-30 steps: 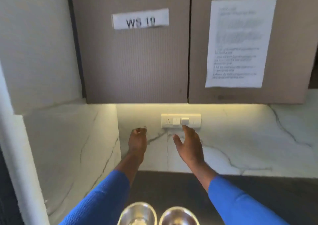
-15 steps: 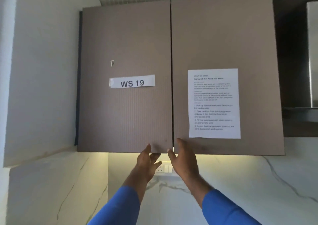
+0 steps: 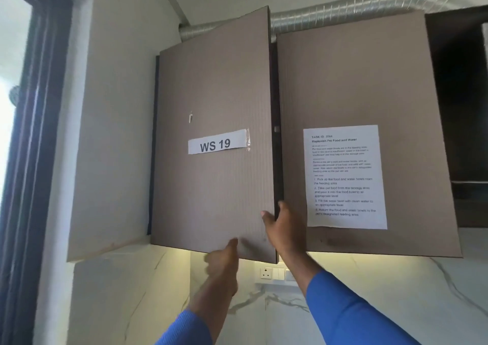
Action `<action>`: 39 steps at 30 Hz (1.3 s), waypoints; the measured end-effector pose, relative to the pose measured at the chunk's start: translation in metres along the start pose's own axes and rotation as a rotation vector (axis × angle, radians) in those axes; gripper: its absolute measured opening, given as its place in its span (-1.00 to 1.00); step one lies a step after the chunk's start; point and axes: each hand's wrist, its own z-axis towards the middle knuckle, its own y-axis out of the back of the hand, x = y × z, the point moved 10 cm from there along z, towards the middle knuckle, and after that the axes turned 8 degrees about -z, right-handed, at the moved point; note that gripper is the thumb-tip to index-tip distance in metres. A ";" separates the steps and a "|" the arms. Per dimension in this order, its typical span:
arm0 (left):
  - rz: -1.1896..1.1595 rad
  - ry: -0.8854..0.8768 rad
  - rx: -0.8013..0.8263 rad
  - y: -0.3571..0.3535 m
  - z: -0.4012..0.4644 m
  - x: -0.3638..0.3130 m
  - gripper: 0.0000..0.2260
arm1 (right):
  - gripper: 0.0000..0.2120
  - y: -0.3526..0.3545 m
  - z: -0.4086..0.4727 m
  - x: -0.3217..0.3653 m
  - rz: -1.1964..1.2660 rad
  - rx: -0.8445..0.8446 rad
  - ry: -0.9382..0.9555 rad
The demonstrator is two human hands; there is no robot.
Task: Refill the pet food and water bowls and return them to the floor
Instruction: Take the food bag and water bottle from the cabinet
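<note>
The bowls are out of view. A brown wall cabinet has two doors. Its left door (image 3: 216, 186), labelled "WS 19", stands swung partly out, with a dark gap along its right edge. My right hand (image 3: 284, 231) grips that free edge low down, thumb on the front and fingers behind it. My left hand (image 3: 223, 265), blurred, holds the same door's bottom edge with its thumb on the front. The right door (image 3: 343, 80) is closed and carries a printed task sheet (image 3: 344, 177). The cabinet's inside is hidden.
A ribbed metal duct (image 3: 343, 9) runs above the cabinet. A dark unit (image 3: 464, 107) adjoins it on the right. Below are a lit marble backsplash (image 3: 396, 292) and a wall socket (image 3: 266, 273). A dark window frame (image 3: 31, 159) stands at far left.
My view tilted up from the counter and bowls to the cabinet. Both hands rose from the socket to the doors' lower edges, and the left door has swung outward.
</note>
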 end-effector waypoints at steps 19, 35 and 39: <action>0.802 -1.131 0.058 0.144 -0.198 -0.325 -0.13 | -0.64 0.028 -0.208 0.280 -0.008 -0.156 0.264; 0.667 -1.491 -0.067 0.139 -0.244 -0.311 -0.39 | -0.63 -0.017 -0.199 0.272 0.065 0.033 0.439; 0.633 -1.260 0.062 0.078 -0.211 -0.254 -0.48 | -0.79 -0.026 -0.149 0.174 0.097 0.095 0.201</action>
